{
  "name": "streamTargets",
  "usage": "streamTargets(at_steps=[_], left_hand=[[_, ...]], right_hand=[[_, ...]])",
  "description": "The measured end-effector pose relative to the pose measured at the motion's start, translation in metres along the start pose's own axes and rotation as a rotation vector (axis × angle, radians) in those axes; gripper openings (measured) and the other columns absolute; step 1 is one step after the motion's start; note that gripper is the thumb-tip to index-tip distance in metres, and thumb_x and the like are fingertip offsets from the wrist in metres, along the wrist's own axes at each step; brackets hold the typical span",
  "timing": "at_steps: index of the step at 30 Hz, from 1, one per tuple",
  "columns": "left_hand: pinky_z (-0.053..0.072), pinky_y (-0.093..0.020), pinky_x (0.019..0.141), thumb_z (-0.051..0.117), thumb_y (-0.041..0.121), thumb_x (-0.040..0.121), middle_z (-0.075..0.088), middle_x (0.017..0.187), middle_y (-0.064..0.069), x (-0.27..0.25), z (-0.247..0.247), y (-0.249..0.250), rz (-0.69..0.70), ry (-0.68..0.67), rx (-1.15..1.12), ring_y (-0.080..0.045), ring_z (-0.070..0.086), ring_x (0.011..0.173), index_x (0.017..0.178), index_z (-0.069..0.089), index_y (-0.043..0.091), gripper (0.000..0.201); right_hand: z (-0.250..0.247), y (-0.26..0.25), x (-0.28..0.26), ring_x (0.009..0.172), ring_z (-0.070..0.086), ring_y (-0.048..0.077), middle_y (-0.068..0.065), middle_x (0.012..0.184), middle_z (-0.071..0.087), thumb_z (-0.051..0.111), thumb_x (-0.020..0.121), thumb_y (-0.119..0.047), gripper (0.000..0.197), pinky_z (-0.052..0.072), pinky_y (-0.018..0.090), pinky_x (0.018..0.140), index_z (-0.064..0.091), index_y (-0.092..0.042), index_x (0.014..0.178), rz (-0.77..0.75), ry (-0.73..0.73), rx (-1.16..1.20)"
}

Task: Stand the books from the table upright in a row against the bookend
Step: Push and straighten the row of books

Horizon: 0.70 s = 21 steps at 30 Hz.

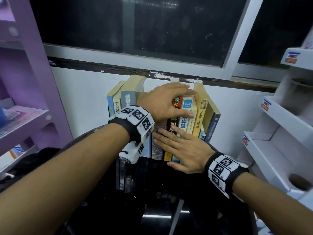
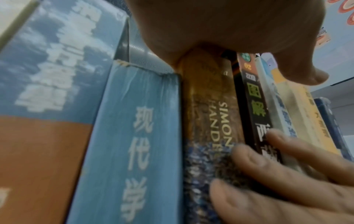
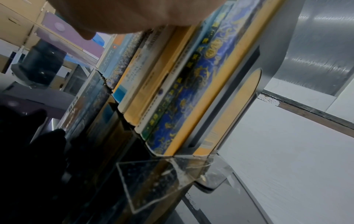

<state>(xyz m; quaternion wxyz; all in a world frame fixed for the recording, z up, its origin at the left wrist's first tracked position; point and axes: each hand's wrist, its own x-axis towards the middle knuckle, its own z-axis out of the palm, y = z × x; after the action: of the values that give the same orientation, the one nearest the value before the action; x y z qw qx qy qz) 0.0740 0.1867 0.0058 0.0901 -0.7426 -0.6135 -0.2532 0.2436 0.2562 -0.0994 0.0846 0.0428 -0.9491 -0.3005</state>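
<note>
The light blue spine [image 2: 132,144] in the left wrist view reads 现代 and a third character cut off at the frame edge. The brown and blue spine [image 2: 208,115] beside it carries "SIMON" and, partly hidden, "HAND". The black spine [image 2: 252,97] shows "02" in yellow under a green round mark. In the head view, the yellow spine [image 1: 199,116] reads 小故事 大道理, and a cream spine [image 1: 117,106] at the left begins 李嘉. The wristbands [image 1: 135,116] bear square black-and-white code markers.
</note>
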Motion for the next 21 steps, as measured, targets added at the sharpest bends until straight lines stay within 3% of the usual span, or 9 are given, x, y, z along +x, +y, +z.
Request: streamTargets(at_steps=[13, 21], left_hand=[[0.044, -0.045, 0.103, 0.061, 0.061, 0.079, 0.043, 0.147, 0.009, 0.0031, 0.0054, -0.0061, 0.028, 0.026, -0.010, -0.014, 0.040, 0.134, 0.136, 0.045, 0.040, 0.063], [0.036, -0.043, 0.110, 0.063, 0.062, 0.076, 0.039, 0.149, 0.009, 0.0011, 0.0009, -0.0064, 0.034, -0.003, -0.008, -0.014, 0.032, 0.139, 0.140, 0.040, 0.040, 0.071]], right_hand=[[0.0091, 0.0052, 0.0037, 0.151, -0.002, 0.022, 0.009, 0.163, 0.005, 0.031, 0.097, -0.056, 0.077, -0.003, 0.046, 0.122, 0.014, -0.009, 0.155, 0.000, -0.003, -0.024], [0.0083, 0.0048, 0.0053, 0.151, -0.001, 0.021, 0.008, 0.163, 0.005, 0.031, 0.097, -0.055, 0.075, -0.002, 0.046, 0.122, 0.015, -0.010, 0.155, 0.009, -0.009, -0.026]])
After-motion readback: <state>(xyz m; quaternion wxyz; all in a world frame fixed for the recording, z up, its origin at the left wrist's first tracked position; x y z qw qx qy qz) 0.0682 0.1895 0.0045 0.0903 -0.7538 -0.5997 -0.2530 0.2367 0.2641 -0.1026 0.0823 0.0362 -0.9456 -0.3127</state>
